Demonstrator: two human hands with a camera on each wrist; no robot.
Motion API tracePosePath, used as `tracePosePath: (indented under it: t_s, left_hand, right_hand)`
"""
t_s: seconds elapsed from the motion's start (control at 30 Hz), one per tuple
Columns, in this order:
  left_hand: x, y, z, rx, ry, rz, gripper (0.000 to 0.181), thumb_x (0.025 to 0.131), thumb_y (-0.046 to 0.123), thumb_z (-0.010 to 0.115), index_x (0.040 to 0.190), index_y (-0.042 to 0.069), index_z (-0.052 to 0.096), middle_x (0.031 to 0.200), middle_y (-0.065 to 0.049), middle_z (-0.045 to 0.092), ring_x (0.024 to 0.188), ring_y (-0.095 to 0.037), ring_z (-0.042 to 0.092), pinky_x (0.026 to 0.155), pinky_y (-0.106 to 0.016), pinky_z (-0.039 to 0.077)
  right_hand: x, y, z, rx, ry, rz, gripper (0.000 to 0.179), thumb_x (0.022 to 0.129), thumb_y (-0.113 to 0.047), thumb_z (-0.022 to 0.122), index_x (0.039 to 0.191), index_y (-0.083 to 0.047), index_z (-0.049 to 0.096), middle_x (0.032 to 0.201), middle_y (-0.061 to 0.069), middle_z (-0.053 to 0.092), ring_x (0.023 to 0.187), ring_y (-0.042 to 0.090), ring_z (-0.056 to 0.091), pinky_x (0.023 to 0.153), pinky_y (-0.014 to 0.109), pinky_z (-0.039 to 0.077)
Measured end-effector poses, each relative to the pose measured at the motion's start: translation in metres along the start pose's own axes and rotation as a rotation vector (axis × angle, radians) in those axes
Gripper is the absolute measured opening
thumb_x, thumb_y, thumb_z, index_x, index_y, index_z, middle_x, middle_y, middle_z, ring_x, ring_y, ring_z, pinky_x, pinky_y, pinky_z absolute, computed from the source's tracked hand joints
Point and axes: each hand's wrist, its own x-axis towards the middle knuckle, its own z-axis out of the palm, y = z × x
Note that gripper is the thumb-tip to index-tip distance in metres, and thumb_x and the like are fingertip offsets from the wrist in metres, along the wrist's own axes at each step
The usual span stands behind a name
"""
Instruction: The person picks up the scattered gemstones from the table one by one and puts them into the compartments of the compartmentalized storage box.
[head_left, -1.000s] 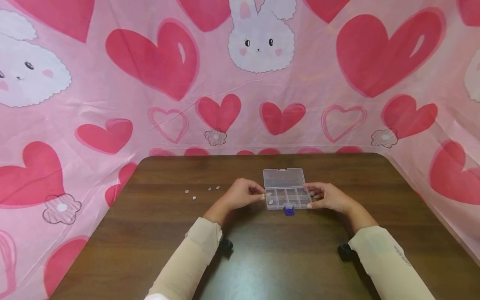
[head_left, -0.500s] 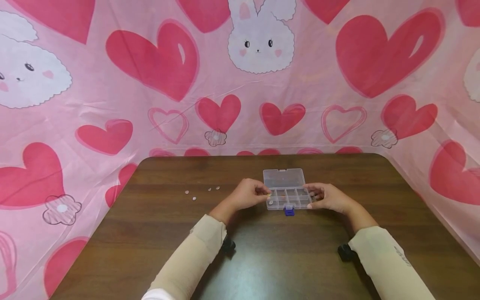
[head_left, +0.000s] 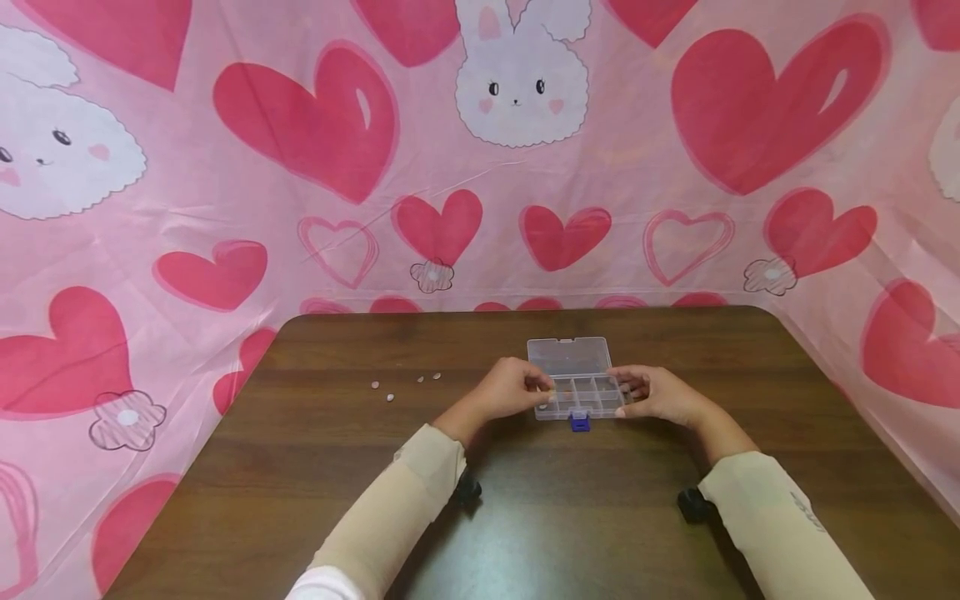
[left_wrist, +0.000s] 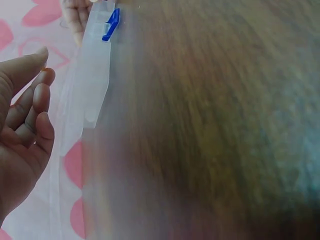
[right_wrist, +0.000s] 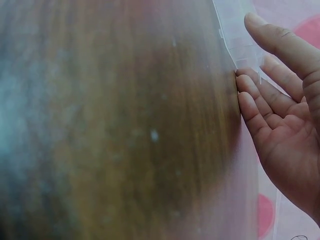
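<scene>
A clear plastic compartment box [head_left: 592, 412] stands on the table with its lid [head_left: 568, 357] raised at the back and a blue latch [head_left: 580, 423] at the front. My left hand [head_left: 512, 389] is over its left compartments, thumb and index fingertip together. Between them shows a tiny orange-yellow piece [left_wrist: 45, 69], mostly hidden, its kind too small to tell. My right hand [head_left: 660, 393] holds the right end of the box, thumb at the front corner and fingers toward the back. A pale small disc [head_left: 543, 407] lies in the front left compartment, partly covered by the left hand.
Several small pale discs [head_left: 390, 397] lie scattered on the brown wooden table [head_left: 577, 517], left of the box. Behind the table hangs a pink cloth [head_left: 637, 250] with hearts and rabbits. Each wrist carries a black camera [head_left: 693, 505].
My left hand has moved right, from the box's left edge to over its left compartments, with the tiny piece in its fingertips. The right hand and the box stay in place.
</scene>
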Motion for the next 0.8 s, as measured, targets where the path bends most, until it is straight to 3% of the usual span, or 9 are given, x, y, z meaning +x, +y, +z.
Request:
tracePosePath:
  t_s: [0.4, 0.8]
  left_hand:
    - [0.012, 0.001, 0.011, -0.063, 0.001, -0.001, 0.011, 0.079, 0.011, 0.082, 0.088, 0.005, 0.078, 0.072, 0.004, 0.07, 0.062, 0.001, 0.055, 0.057, -0.017, 0.047]
    - [0.021, 0.001, 0.021, 0.004, -0.022, 0.004, 0.008, 0.077, 0.01, 0.083, 0.083, 0.008, 0.078, 0.069, 0.004, 0.07, 0.06, 0.003, 0.055, 0.057, -0.015, 0.047]
  right_hand:
    - [0.0, -0.003, -0.001, -0.004, 0.0, -0.001, 0.066, 0.079, -0.014, 0.083, 0.133, 0.007, 0.052, 0.122, 0.024, 0.059, 0.106, 0.032, 0.057, 0.09, 0.045, 0.048]
    - [0.0, -0.001, -0.001, -0.004, -0.009, 0.0, 0.067, 0.079, -0.016, 0.082, 0.134, 0.007, 0.051, 0.123, 0.023, 0.06, 0.106, 0.032, 0.057, 0.09, 0.042, 0.048]
